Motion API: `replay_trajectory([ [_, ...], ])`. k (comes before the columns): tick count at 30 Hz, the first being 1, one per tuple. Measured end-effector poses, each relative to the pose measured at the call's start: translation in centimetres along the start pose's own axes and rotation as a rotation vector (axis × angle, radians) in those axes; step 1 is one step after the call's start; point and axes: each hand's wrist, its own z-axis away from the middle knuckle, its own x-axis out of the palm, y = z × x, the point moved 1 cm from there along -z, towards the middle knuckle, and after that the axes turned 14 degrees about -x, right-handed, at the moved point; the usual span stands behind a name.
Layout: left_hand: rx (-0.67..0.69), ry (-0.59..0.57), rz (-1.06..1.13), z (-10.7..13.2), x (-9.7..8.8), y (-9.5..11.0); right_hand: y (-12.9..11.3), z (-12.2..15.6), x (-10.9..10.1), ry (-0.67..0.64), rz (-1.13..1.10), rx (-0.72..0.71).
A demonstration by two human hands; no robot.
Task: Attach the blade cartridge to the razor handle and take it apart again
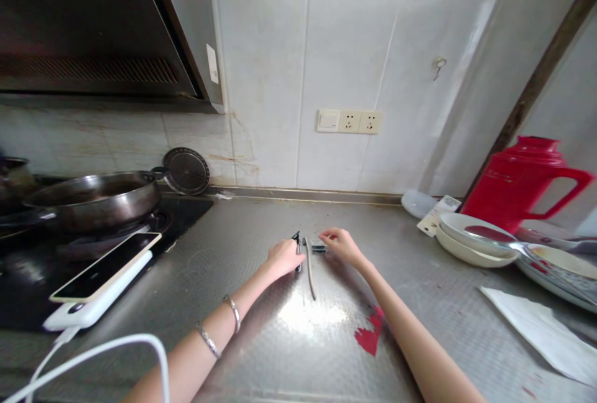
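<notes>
My left hand [285, 257] is closed around a slim dark-and-metal object [298, 239], held upright at the counter; most of it hides behind the fingers. Just right of it lies a thin grey-beige cord or strip [310, 272], running towards me. My right hand [344, 245] hovers low with thumb and fingers drawn together, and whatever is between them is too small to make out. Below those fingertips sits a small dark, flat piece with metal [318, 249]. A torn red scrap [371, 331] lies beside my right forearm.
Left, a pan [100, 201] sits on the black stove [191, 210]; a phone [109, 266] rests on a white power bank [107, 294] with a cable [112, 342]. Right stand a red thermos [508, 182], stacked bowls [476, 250] and a white paper [536, 328]. The tiled wall closes the back.
</notes>
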Motion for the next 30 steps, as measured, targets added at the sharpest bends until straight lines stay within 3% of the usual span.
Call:
replay_trajectory([
  [3,-0.021,0.050,0.040,0.0,-0.5,0.3,-1.0,-0.3,0.8,0.055,-0.141,0.070],
  [9,0.006,0.130,0.091,0.2,-0.5,0.9,-4.0,-0.7,2.4,0.135,-0.627,0.339],
  [18,0.067,0.158,0.084,0.8,0.1,1.2,-5.0,-0.6,3.4,0.156,-0.700,0.443],
  [24,0.146,0.117,0.110,1.1,0.0,1.6,-4.2,-1.0,0.9,0.196,-0.571,0.461],
  [30,0.111,-0.014,-0.052,1.8,0.6,1.8,0.4,1.7,-4.7,0.075,-0.034,0.441],
])
